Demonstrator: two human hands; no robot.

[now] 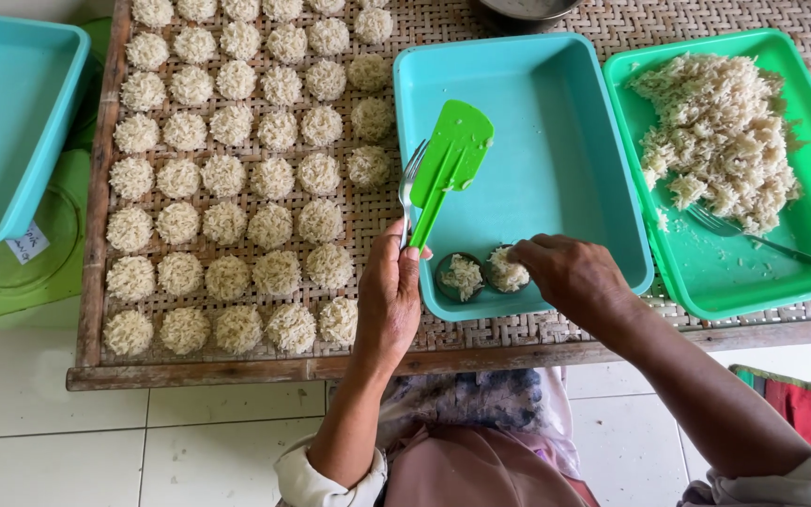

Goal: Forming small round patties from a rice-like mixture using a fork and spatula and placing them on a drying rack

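Note:
My left hand [390, 293] grips a green plastic spatula [450, 160] and a metal fork [408, 186] together, both pointing up over the left rim of a teal tray [556, 141]. My right hand [570, 275] rests inside that tray's near edge, fingers on a small round mould filled with noodles [507, 270]. A second filled mould [462, 277] sits just left of it. Whether the right hand grips the mould or only presses it I cannot tell.
Several round noodle nests [237, 178] lie in rows on a woven bamboo rack [377, 207]. A green tray [800, 235] at right holds a loose noodle pile [720, 136] and another fork [753, 237]. Another teal tray [7, 122] sits far left. White tiled floor below.

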